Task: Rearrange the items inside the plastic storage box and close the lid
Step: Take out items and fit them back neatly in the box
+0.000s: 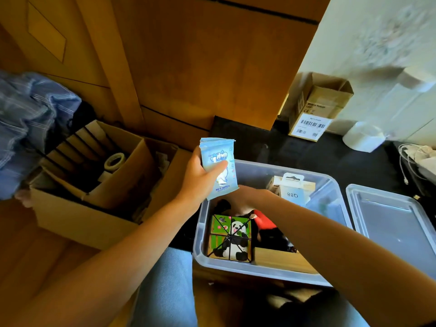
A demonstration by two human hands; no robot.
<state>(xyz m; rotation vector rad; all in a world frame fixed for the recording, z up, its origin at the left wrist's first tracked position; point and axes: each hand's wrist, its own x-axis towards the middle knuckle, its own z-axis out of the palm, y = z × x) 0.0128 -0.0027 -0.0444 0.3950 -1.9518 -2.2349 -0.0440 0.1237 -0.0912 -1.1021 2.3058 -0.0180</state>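
Note:
My left hand point(199, 179) grips a stack of blue wet wipes packets point(218, 166), held upright above the far left corner of the clear plastic storage box point(259, 271). My right hand point(245, 199) reaches down into the box, partly hidden behind the packets; what its fingers hold cannot be seen. Inside the box lie a green panda cube point(232, 238), a red item point(265, 223), dark items point(273, 239), a white box marked 880 point(292, 191) and a wooden piece point(278, 260). The clear lid point(391, 223) lies flat to the right of the box.
An open cardboard box point(94, 204) with a tape roll point(115, 160) and dividers stands at the left. Blue striped cloth point(28, 123) lies beyond it. A small carton with barcodes point(313, 109) and a white container point(364, 138) sit at the back, cables point(410, 161) at the far right.

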